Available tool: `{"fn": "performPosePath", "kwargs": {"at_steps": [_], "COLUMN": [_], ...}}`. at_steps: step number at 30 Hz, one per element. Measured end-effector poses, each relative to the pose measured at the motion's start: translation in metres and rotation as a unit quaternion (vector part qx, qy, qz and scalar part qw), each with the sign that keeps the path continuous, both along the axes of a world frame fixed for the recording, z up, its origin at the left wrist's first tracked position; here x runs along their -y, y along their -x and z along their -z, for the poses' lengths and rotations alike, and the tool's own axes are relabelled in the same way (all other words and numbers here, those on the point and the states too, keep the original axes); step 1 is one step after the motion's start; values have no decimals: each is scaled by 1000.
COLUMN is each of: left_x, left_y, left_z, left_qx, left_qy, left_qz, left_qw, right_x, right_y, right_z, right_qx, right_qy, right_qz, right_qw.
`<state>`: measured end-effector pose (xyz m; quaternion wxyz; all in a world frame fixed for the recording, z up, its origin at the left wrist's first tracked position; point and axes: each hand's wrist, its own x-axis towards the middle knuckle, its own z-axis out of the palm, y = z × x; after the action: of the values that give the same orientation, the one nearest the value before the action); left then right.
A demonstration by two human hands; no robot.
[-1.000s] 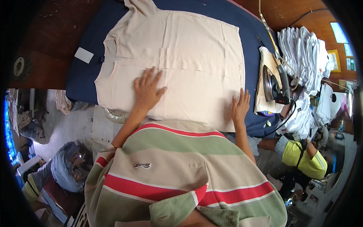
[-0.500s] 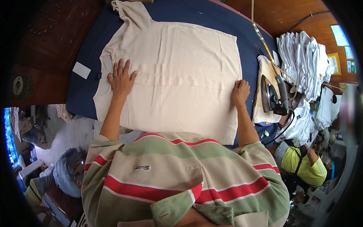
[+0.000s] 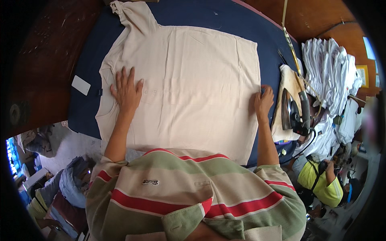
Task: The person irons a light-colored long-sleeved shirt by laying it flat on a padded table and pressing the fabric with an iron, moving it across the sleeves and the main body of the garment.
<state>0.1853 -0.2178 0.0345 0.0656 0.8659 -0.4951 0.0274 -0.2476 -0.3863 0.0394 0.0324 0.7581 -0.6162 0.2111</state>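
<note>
The beige shirt [image 3: 197, 72] lies spread out on the blue-covered bench [image 3: 225, 16]. The left hand [image 3: 128, 90] rests on it near the neckline, fingers spread. The right hand [image 3: 263, 101] is at the hem, fingers curled; whether they pinch fabric cannot be determined. The iron [image 3: 296, 120] rests on a cloth [image 3: 288, 80] to the right.

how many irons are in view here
1: the iron rests on the beige cloth, to the right of the right hand. Others may be hidden further right.
</note>
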Motion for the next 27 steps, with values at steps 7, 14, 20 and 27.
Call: {"fn": "performPosePath", "kwargs": {"at_steps": [7,14,20,27], "left_x": [184,245,249,234], "left_y": [-47,-76,-66,-84], "left_z": [-1,-8,16,5], "left_qx": [11,-121,25,-50], "left_qy": [80,-9,89,28], "left_qz": [220,245,293,293], "left_qw": [972,962,952,955], "right_x": [177,227,229,137], "right_y": [-59,-51,-49,21], "right_z": [25,38,14,-104], "right_qx": [178,5,-53,-51], "right_qy": [-7,-34,-106,-35], "right_qz": [-23,22,-7,-63], "right_qw": [984,999,993,996]}}
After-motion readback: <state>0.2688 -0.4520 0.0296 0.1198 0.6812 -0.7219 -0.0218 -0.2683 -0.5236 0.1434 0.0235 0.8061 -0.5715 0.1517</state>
